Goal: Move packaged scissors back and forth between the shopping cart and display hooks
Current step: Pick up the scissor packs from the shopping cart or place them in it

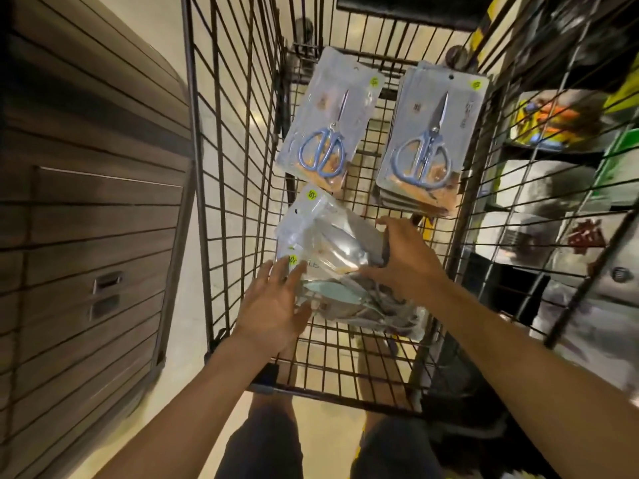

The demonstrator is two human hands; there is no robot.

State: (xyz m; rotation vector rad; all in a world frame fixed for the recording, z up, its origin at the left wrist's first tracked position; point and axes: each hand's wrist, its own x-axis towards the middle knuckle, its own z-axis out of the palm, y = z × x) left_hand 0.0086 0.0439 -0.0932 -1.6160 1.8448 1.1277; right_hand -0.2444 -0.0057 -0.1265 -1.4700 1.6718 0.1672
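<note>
Both hands reach down into the wire shopping cart (pixel 238 188) onto a loose, blurred pile of packaged scissors (pixel 339 267) at its near end. The left hand (pixel 273 305) lies with fingers spread flat against the pile's left edge, gripping nothing. The right hand (pixel 404 261) curls over the top packet from the right, fingers bent around its edge. Farther off in the cart, a single blue-handled scissors pack (pixel 328 122) lies on the left and a neat stack of packs (pixel 432 140) on the right. Wood-grain panelling (pixel 86 202) stands left of the cart, stocked shelves (pixel 560 167) right.
</note>
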